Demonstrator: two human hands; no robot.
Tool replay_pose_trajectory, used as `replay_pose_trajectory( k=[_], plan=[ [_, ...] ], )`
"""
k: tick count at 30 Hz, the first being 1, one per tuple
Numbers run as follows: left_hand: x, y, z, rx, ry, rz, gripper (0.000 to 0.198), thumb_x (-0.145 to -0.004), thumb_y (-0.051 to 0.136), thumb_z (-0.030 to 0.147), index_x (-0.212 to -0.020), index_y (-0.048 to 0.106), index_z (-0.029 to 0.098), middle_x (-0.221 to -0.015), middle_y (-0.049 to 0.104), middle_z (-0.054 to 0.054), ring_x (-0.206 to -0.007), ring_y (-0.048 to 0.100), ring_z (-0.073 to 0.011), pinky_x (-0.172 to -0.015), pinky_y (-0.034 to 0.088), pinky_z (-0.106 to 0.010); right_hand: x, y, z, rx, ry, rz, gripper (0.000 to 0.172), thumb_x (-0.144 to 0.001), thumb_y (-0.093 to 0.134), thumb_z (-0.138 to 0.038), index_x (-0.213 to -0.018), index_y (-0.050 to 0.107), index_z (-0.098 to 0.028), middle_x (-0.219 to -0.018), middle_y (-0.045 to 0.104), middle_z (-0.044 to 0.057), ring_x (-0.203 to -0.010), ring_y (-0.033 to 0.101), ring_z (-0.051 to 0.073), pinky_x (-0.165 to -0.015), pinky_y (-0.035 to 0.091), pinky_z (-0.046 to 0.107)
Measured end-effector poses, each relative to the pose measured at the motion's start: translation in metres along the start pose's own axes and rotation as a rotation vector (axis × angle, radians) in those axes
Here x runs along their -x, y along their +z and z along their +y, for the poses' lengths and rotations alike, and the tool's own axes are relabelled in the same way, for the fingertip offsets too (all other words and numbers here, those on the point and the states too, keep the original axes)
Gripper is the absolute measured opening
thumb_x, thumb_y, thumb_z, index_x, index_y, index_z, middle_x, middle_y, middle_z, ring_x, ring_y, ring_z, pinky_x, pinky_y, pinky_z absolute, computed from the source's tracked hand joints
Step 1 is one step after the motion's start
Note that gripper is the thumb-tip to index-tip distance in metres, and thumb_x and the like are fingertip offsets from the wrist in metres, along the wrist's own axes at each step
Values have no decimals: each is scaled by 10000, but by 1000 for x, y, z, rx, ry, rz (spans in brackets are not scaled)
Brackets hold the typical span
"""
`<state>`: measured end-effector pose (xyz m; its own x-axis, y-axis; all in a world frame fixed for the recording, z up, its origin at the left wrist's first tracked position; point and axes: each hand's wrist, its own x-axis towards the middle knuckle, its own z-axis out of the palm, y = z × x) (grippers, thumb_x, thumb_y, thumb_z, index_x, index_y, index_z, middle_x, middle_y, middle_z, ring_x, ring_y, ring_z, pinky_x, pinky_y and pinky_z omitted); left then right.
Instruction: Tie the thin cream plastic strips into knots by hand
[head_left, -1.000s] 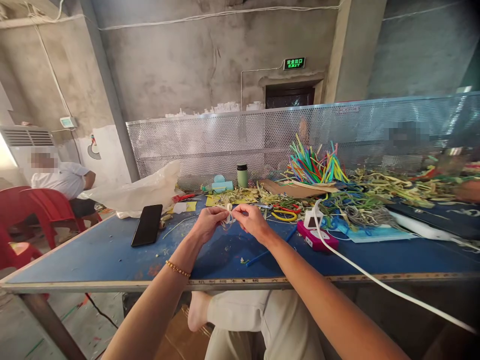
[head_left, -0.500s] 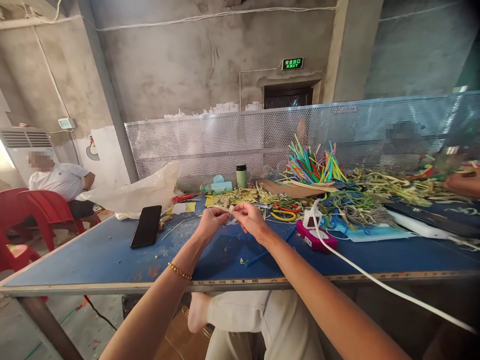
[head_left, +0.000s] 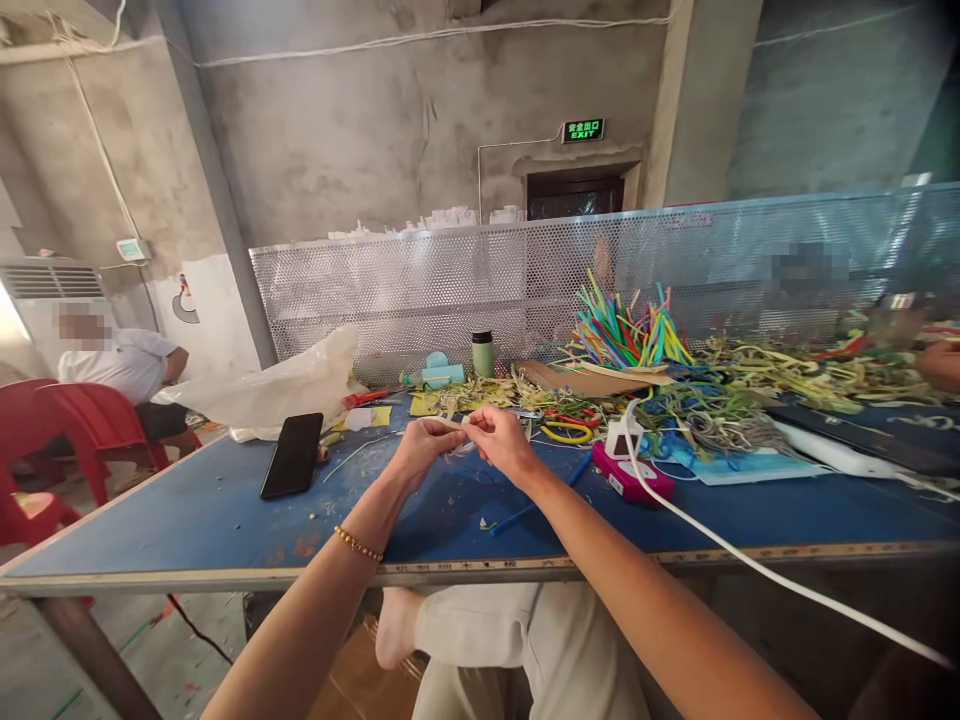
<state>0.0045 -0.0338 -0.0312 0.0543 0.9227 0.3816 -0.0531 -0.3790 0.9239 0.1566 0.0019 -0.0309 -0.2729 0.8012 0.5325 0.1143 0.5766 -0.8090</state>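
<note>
Over the middle of the blue table (head_left: 247, 530), my left hand (head_left: 426, 448) and my right hand (head_left: 501, 443) meet with their fingertips almost touching. Both are closed in a pinch on a thin pale strip (head_left: 459, 450), mostly hidden by the fingers; its exact kind cannot be made out. A blue stick (head_left: 517, 517) lies on the table below my right hand. Pliers with yellow handles (head_left: 568, 433) and a red-handled tool (head_left: 574, 417) rest just beyond that hand. Left of my left hand lies a black phone (head_left: 292, 455).
Several coloured pipe cleaners (head_left: 626, 325) stand bundled on cardboard (head_left: 555, 378). Green strips (head_left: 810, 375) spread along the back right. A green bottle (head_left: 483, 355), a magenta box (head_left: 630, 475) with a white cable (head_left: 735, 545), and a plastic bag (head_left: 270, 390) surround the work area. A person (head_left: 124, 360) sits left.
My fingertips have drawn closer together, and the pale strip between them is more covered now. At the far right, another person's hand has shifted right and is partly out of view.
</note>
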Motion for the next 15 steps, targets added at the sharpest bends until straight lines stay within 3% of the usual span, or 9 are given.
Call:
replay_pose_trajectory(
  k=[9,15],
  plan=[
    [1,2,3,-127,6,51,206,-600,774,317,-618,747,113,-514,590,-12,-497,411,-85,-510,308,-243,0,-3,0,101,-36,-8,233,-785,603,-405,-766,622,-174,-596,583,-12,-530,495,116,-489,367,217],
    [-2,2,0,-140,29,196,190,-583,756,303,-534,699,129,-505,602,-16,-491,456,-101,-514,339,-249,-2,-13,-2,314,21,-37,528,-837,527,-572,-497,502,-170,-477,467,-9,-500,408,105,-479,267,236]
  ],
)
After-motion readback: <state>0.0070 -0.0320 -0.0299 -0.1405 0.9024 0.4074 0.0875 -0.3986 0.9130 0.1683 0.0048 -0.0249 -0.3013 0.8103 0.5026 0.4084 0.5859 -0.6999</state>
